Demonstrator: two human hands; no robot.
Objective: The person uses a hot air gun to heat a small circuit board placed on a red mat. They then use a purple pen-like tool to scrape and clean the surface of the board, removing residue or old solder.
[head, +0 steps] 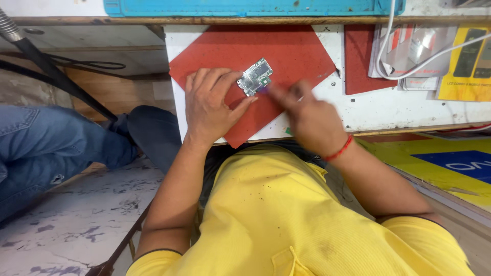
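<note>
The left hand (pixel 208 105) lies flat on a red mat (pixel 286 51), palm down, with its fingers spread and its fingertips touching the near edge of a small circuit board (pixel 255 76). The board rests on the mat just beyond those fingertips, tilted at an angle, with metal shields and a green patch showing on its face. The right hand (pixel 307 115) comes in from the other side, blurred by motion; its fingers are drawn together around something thin that points at the board's near corner, but the blur hides what it is and how tightly it is gripped. A red thread band (pixel 340 150) circles the right wrist. The two hands sit close together, almost meeting at the board.

Beyond the right hand, a white cable (pixel 409 69) loops over some packets and a yellow box (pixel 468 61) on the white bench (pixel 378 110). To the left of the left hand, a knee in blue jeans (pixel 51 143) shows beside the bench.
</note>
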